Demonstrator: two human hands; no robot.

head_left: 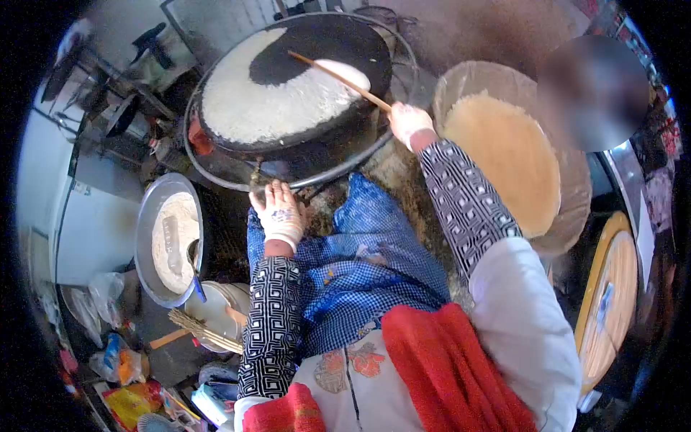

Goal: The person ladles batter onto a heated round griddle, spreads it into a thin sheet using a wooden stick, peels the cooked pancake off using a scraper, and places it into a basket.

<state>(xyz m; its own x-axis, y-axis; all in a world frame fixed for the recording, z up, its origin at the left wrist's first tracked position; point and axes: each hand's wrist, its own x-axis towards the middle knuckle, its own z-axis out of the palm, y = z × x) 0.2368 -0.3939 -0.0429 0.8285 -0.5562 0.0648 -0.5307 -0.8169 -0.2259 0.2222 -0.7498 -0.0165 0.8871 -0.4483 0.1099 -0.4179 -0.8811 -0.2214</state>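
My right hand (409, 124), in a white glove, is closed around a thin wooden stick (324, 70) that reaches over a round black griddle (327, 39). Pale batter (266, 108) covers the griddle's left and near side in a broad curved band. A thicker white mound of batter (353, 72) lies beside the stick on the right. Gloved too, my left hand (279, 214) is at the near rim of the metal ring (230, 183) around the griddle, palm down with fingers extended, and holds nothing. The stick partly covers the mound.
On the right, a stack of thin round pancakes (504, 162) lies on plastic sheeting (576, 209). A grey basin (146, 216) of pale batter with a blue-handled ladle (199, 288) stands left. Below it are a white bucket (216, 306) and a straw whisk (205, 333). A round wooden board (619, 295) leans far right.
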